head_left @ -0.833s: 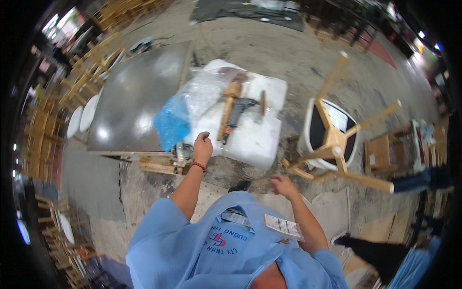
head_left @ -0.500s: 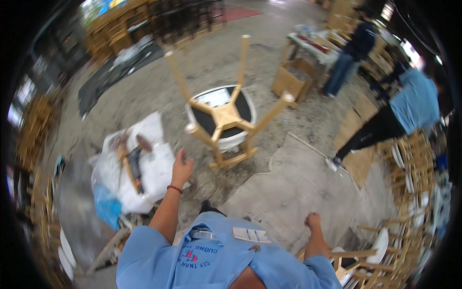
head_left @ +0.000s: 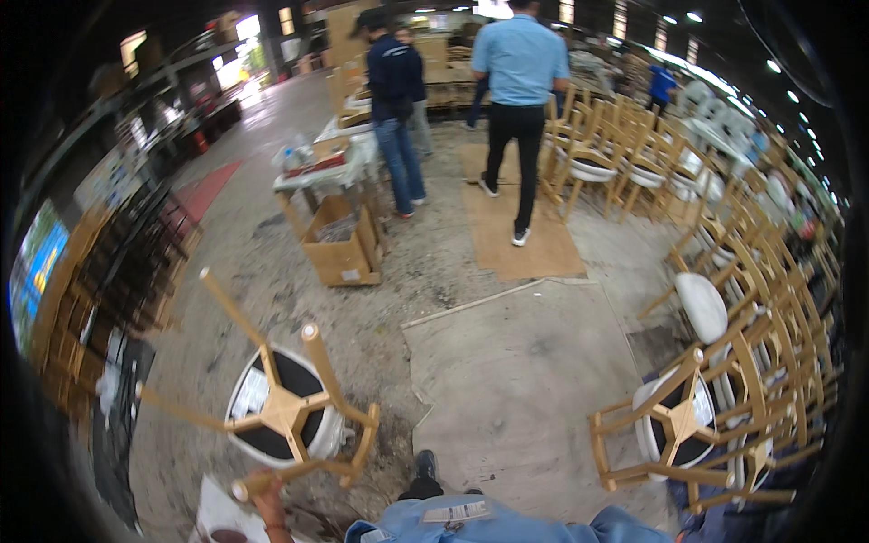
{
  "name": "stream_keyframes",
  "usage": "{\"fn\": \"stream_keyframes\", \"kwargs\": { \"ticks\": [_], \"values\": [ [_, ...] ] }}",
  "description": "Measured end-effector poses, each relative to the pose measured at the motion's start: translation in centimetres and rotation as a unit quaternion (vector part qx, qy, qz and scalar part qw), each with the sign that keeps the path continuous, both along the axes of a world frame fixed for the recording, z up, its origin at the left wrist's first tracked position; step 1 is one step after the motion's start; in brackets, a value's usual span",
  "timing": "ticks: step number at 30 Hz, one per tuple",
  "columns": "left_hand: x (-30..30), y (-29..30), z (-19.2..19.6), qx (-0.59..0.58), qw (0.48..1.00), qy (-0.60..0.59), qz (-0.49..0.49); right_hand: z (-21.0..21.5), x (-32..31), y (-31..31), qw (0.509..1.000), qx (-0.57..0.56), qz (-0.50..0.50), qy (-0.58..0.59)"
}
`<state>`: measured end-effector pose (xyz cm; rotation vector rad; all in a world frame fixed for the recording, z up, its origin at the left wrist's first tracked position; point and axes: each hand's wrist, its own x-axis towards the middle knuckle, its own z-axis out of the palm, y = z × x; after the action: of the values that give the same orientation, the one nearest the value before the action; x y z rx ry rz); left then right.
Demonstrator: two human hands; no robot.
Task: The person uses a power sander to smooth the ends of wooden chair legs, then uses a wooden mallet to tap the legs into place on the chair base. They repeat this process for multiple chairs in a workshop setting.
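An upside-down wooden chair (head_left: 286, 414) stands on the floor at the left, with its legs pointing up. Its padded seat is white-rimmed with a black underside, and a white label (head_left: 251, 395) is stuck there. My left hand (head_left: 266, 500) is at the nearest leg (head_left: 288, 474), close to its tip. The fingers seem closed around that leg, though part of the hand is behind it. My right hand is out of view; only the blue sleeve (head_left: 625, 523) shows at the lower edge.
Another upturned chair (head_left: 674, 421) stands at the right, beside rows of wooden chairs (head_left: 760, 335). A cardboard box (head_left: 344, 253) sits by a cluttered table (head_left: 317, 176). A person in light blue (head_left: 520, 63) walks on cardboard sheeting (head_left: 529, 240); another in dark clothes (head_left: 394, 81) stands nearby.
My view has swung to the right. My left hand, apart from the upturned chair before, is now at its leg. My right hand has left the view. The person in light blue has walked on.
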<state>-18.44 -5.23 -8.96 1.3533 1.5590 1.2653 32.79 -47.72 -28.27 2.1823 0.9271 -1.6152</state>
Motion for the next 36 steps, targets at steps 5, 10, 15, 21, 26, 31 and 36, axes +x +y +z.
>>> {"fn": "stream_keyframes", "kwargs": {
  "ticks": [5, 10, 15, 21, 26, 31, 36],
  "values": [
    [7.1, 6.6, 2.6, -0.016, 0.992, -0.035, -0.119, -2.1, 5.1, 10.8, 0.974, 0.023, 0.225, 0.034],
    [19.5, 16.6, 5.5, 0.054, 0.988, -0.006, -0.143, 3.6, 10.2, 27.6, 0.821, 0.309, -0.477, 0.053],
    [22.1, 24.9, 5.9, 0.082, 0.982, -0.006, -0.168, 10.9, 10.1, 36.4, 0.879, 0.338, -0.323, 0.090],
    [35.9, 23.2, 11.2, 0.076, 0.974, -0.042, -0.210, 15.7, 21.0, 45.0, 0.819, 0.498, -0.281, 0.050],
    [49.6, 21.0, 12.5, 0.039, 0.919, -0.077, -0.384, 17.7, 34.3, 49.9, 0.774, 0.525, -0.345, 0.082],
    [68.9, 19.7, 13.9, -0.031, 0.864, -0.112, -0.489, 17.8, 51.9, 45.8, 0.665, 0.548, -0.434, 0.262],
    [95.8, 18.6, 12.9, -0.053, 0.842, -0.098, -0.528, 18.9, 71.0, 34.4, 0.551, 0.547, -0.590, 0.222]
  ]
}}
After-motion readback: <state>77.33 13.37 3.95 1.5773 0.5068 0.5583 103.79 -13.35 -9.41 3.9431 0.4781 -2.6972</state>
